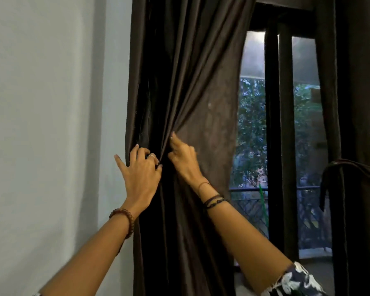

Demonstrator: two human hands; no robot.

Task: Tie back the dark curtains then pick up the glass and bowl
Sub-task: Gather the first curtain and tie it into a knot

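My left hand (pixel 140 167): curled on the gathered dark brown velvet curtain (pixel 186 82) at its wall-side edge. My right hand (pixel 183 158): pinched its middle folds. Risk: loosely gathered, the folds could spill loose. Glass, bowl: unseen.

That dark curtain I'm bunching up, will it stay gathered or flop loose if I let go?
Probably flops loose: the curtain hangs in soft deep folds, gathered only where the left hand and right hand pinch it. It looks thick, so likely heavy. The tied curtain suggests it needs a tie.
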